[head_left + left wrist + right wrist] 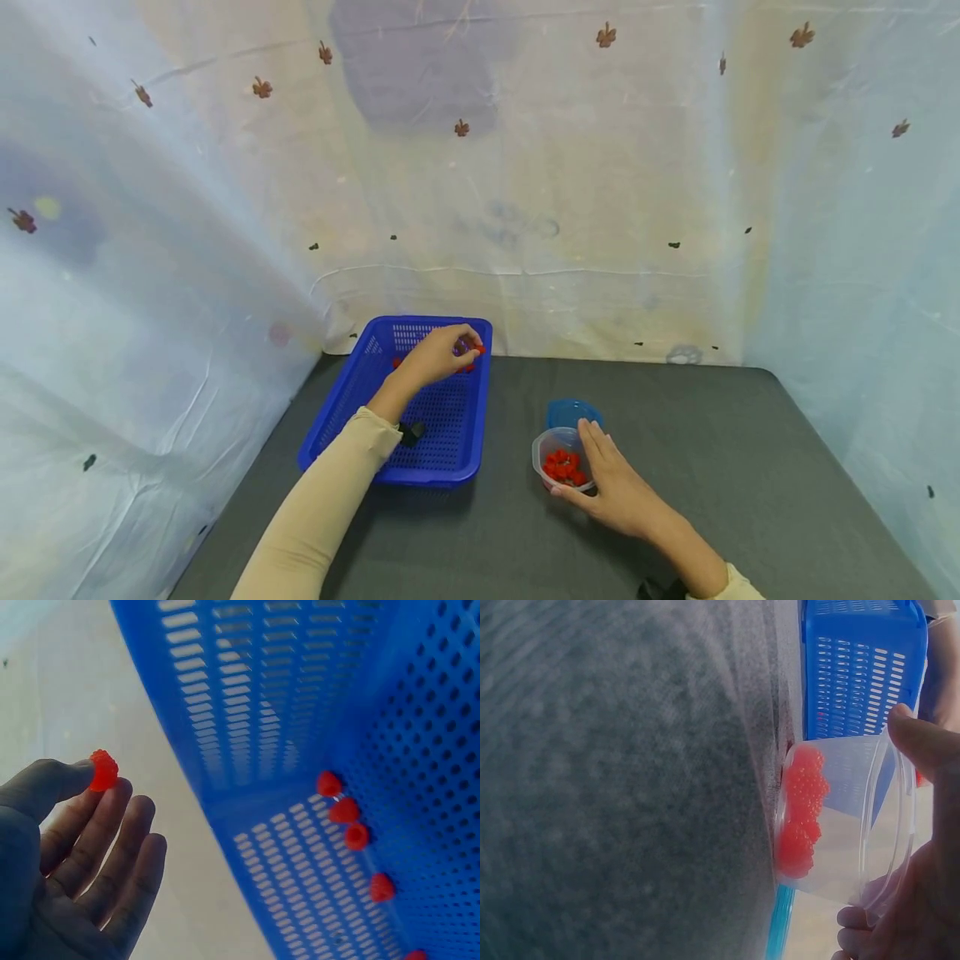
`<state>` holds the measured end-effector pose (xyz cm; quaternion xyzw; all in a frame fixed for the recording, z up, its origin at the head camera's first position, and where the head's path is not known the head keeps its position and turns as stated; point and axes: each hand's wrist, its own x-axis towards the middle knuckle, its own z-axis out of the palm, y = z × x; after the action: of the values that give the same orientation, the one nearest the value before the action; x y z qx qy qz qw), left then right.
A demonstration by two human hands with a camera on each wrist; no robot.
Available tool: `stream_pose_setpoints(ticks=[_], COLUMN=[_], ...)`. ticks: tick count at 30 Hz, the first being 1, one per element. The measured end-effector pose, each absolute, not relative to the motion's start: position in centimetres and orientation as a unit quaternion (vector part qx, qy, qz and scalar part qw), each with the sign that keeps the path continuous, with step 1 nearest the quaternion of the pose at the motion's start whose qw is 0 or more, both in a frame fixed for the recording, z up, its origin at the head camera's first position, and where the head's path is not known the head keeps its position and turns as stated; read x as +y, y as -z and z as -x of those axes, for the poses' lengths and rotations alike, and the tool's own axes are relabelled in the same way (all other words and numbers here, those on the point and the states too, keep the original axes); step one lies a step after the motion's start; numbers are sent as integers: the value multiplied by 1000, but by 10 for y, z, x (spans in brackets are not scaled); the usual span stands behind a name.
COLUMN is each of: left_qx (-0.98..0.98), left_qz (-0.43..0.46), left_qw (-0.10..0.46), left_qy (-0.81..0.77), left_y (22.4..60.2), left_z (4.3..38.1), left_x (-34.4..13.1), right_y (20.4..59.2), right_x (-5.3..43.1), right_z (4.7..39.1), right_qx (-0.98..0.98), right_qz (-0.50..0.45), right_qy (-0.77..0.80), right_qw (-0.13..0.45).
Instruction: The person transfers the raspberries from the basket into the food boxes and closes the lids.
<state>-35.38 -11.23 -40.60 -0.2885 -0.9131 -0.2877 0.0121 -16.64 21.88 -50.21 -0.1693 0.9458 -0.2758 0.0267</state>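
A red raspberry is pinched between the thumb and index finger of my left hand, over the far right part of the blue basket. Several more raspberries lie along one inner edge of the basket floor. On the table, my right hand holds a clear plastic tub by its rim, thumb on the near side and fingers on the far right side. Red raspberries cover the tub's bottom. Just behind the tub lies a blue lid.
The basket stands at the back left of a dark grey table. Patterned cloth hangs behind the table and along its sides. A black wrist device on my left arm hangs over the basket.
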Motion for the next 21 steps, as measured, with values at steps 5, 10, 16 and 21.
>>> stream_pose_setpoints(ticks=[5, 10, 16, 21], left_qx=[-911, -907, -903, -900], left_qz=[310, 333, 351, 366], left_qw=[13, 8, -19, -26], left_qy=[273, 258, 248, 235], left_y=[400, 392, 384, 384], left_z=[342, 327, 308, 299], left_x=[-100, -87, -72, -62], right_y=[503, 503, 504, 504], right_x=[219, 219, 218, 219], right_z=[167, 167, 168, 169], right_qx=[948, 949, 950, 950], right_qz=[166, 165, 158, 160], right_qy=[271, 269, 267, 266], right_qw=[26, 18, 24, 28])
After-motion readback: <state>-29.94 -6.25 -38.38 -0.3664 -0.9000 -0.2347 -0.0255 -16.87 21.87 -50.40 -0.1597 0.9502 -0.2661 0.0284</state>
